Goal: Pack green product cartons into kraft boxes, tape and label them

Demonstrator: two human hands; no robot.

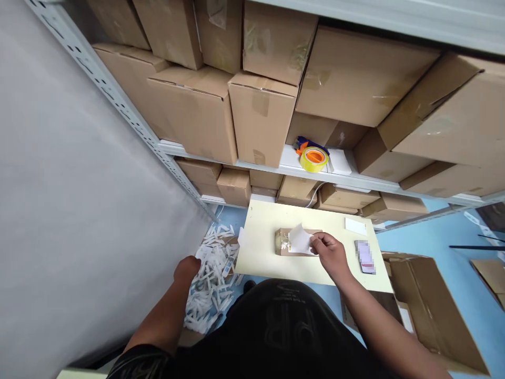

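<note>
My right hand (330,253) pinches the edge of a white paper label (300,239) between thumb and fingers. One corner of the label curls up, and it lies over the top of a small brown cardboard box (282,243) with clear tape at its left end. This box rests on a pale yellow table (260,231). Off to the left, my left hand (187,268) hangs above a heap of white paper strips (213,279) on the floor. Its fingers are turned away and mostly hidden.
Shelves of cardboard boxes (260,121) rise behind the table. A yellow tape roll in a dispenser (314,159) sits on the shelf edge. White labels (355,226) and a phone (365,257) lie at the table's right. An open carton (437,300) stands on the floor beyond.
</note>
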